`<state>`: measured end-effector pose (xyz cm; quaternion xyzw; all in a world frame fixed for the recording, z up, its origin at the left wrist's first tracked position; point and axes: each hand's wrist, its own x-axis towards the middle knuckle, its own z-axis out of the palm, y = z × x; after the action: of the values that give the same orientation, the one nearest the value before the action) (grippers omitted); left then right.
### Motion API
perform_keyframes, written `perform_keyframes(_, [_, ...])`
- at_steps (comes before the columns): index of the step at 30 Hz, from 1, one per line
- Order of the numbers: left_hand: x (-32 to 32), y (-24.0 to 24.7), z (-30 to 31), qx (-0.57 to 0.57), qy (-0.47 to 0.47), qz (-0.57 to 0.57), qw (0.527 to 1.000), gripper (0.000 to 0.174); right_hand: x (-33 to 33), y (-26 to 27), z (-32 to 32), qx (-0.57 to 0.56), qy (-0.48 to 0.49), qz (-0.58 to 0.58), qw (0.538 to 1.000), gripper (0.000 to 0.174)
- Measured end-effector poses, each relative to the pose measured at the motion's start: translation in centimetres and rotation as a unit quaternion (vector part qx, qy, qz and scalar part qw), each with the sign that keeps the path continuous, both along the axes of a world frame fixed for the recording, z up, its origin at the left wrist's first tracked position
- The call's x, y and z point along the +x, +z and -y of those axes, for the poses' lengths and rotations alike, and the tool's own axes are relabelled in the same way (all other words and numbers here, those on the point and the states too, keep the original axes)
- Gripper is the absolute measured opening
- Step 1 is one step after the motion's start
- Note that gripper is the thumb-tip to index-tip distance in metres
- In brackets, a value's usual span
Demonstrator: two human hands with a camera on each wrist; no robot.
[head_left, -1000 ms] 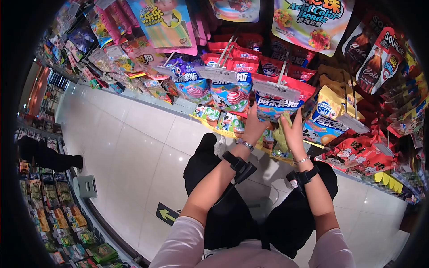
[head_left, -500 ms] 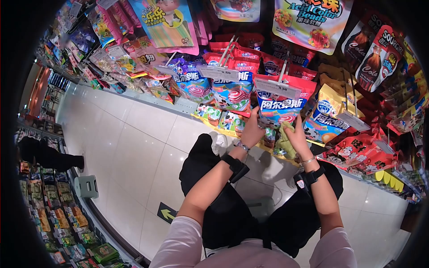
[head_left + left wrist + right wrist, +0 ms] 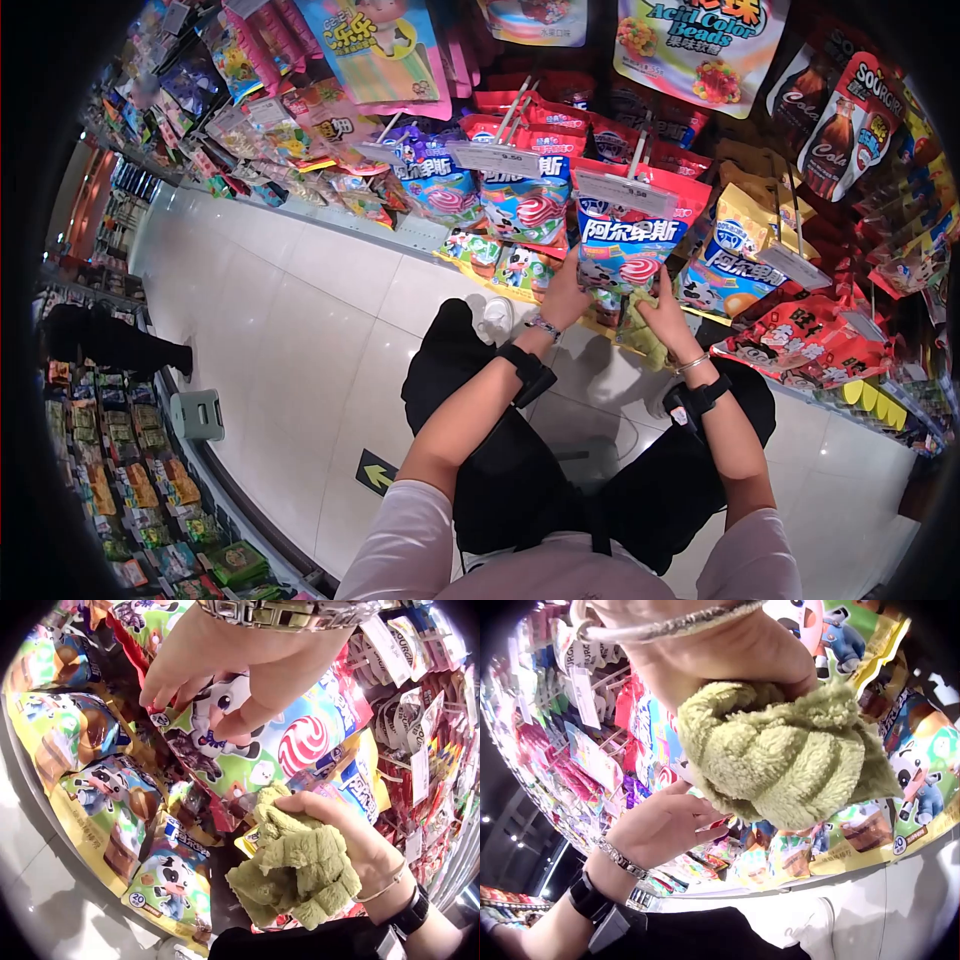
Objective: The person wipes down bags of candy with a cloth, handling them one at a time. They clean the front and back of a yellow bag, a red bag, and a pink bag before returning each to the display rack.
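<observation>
A red and blue candy bag (image 3: 632, 232) with a swirl lollipop picture hangs from a shelf hook, below a price tag. My left hand (image 3: 567, 297) grips its lower left side; in the left wrist view the thumb lies on the bag's front (image 3: 259, 761) and the fingers reach round its edge. My right hand (image 3: 668, 320) is at the bag's lower right corner. It holds a fluffy green cloth (image 3: 780, 761), bunched in the palm, with the thumb over it in the left wrist view.
Similar candy bags (image 3: 525, 190) hang to the left, a yellow bag (image 3: 735, 260) to the right. Yellow-edged bags (image 3: 112, 817) stand on the shelf below. Red packs (image 3: 805, 340) lie further right. A grey-green stool (image 3: 197, 415) and another person's dark-clothed leg (image 3: 120, 340) are at the left.
The candy bag has tilted back to face me, its front showing more fully. Both hands have shifted slightly down along its lower edges, the cloth staying in the right hand.
</observation>
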<state>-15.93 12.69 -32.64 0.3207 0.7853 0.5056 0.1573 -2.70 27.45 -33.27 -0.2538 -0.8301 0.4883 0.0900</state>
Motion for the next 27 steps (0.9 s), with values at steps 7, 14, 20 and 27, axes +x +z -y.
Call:
perform_keyframes(7, [-1.0,-1.7,0.3,-0.083,-0.042,-0.008,0.996,0.062,0.9,-2.4,-1.3,0.054,0.016,0.026,0.998,0.061])
perform_keyframes(14, [-0.3,-3.5,0.3,-0.022,-0.007,-0.071,0.997,0.068,1.2,-1.3,-0.3,-0.020,0.023,0.035,0.999,0.063])
perform_keyframes(20, [-0.2,-3.8,0.1,-0.046,-0.022,-0.015,0.999,0.077,1.5,-0.9,0.2,-0.011,0.032,0.005,0.999,0.058])
perform_keyframes(27, [-0.6,-3.4,0.7,-0.035,-0.067,0.013,0.997,0.062,2.3,1.6,-0.8,-0.058,0.083,0.045,0.994,0.057])
